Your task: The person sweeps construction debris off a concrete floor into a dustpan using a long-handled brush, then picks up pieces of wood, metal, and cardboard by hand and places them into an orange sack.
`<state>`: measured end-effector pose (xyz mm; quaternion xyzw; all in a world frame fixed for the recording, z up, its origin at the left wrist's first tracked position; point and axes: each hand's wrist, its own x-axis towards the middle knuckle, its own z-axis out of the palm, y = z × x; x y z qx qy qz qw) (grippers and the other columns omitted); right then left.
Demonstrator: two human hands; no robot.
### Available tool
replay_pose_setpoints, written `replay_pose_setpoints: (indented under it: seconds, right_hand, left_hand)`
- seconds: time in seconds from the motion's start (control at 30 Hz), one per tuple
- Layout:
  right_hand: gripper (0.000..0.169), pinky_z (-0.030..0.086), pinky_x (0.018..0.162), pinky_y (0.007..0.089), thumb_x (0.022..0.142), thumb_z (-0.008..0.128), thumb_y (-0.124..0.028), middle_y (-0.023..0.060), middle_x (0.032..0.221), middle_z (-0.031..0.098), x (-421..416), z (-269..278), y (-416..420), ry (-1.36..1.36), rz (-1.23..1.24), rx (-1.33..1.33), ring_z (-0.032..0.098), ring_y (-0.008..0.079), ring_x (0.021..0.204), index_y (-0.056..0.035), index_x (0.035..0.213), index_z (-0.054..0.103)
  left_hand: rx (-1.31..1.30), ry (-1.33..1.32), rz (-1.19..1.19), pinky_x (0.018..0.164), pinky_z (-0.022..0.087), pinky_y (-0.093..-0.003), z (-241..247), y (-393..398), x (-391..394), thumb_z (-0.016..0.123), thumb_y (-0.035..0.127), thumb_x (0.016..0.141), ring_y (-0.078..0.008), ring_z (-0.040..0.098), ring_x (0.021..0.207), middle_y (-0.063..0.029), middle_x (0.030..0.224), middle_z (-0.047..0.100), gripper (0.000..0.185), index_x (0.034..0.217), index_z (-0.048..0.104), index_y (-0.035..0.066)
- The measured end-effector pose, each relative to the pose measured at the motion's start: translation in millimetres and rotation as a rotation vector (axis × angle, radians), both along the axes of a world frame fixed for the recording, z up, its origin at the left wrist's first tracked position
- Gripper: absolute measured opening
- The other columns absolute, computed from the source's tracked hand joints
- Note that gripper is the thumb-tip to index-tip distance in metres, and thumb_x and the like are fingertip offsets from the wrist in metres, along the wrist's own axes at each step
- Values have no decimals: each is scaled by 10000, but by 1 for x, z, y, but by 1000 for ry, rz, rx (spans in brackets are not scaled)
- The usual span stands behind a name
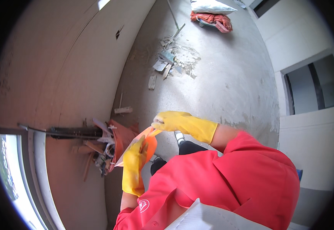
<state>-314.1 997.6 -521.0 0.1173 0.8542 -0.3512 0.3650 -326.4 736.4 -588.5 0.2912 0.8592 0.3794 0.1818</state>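
Yellow rubber gloves cover both hands. My left hand [135, 156] grips the near side of a bright orange sheet-like item [152, 145], perhaps a bag or folded plastic; its exact kind is unclear. Beyond it, my right hand [171, 122] has its fingers closed on a narrow end of the same item, which stretches between the two hands. Just left of the item stands a reddish woven sack [122, 138] filled with wood strips and other debris. The orange item partly hides the sack's side.
Rubble and broken boards [167, 57] lie on the concrete floor ahead, with a white block [152, 82] nearer. A low cart farther off bears folded red sacks [213, 18] and a white sack [211, 6]. A wall [69, 57] runs along the left.
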Motion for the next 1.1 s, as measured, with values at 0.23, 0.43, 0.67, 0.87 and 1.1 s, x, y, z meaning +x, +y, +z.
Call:
replay_pose_setpoints:
  seconds: [0.23,0.43,0.67,0.87,1.1]
  right_hand:
    - [306,438,593,259,1055,556,-354,16,763,545,105,-32,161,-174,-734,-973,465,92,586,-50,1078,582]
    - [173,374,563,242,1085,519,-207,-46,707,403,182,-24,277,109,-1222,-1353,350,68,596,-57,1001,543]
    - [262,581,805,289,1058,586,-233,51,909,627,225,-22,389,343,-1556,-1080,619,128,780,1,1175,588]
    - [365,600,843,301,1031,636,-242,102,1048,677,192,-43,479,498,-1650,-1076,672,151,881,4,1290,560]
    - [251,587,842,322,1028,625,-173,65,1065,681,124,-39,600,528,-1410,-1085,685,140,859,-50,1245,594]
  left_hand:
    - [71,560,-411,624,490,-444,20,183,-12,729,198,914,-315,648,705,-129,822,691,319,1230,728,158]
    - [155,508,-636,616,478,-482,50,360,12,719,120,886,-380,639,700,-161,805,678,406,1289,671,90]
    - [251,279,-777,813,538,-433,124,526,61,707,52,905,-415,684,927,-222,1031,725,347,1242,671,-24]
    - [-82,-441,-648,920,532,-368,79,607,42,573,295,1066,-298,706,1104,-226,1178,724,470,1372,581,-62]
    - [355,-1572,-639,888,551,-395,-24,787,-33,581,478,1044,-274,675,1055,-126,1241,667,608,1432,489,19]
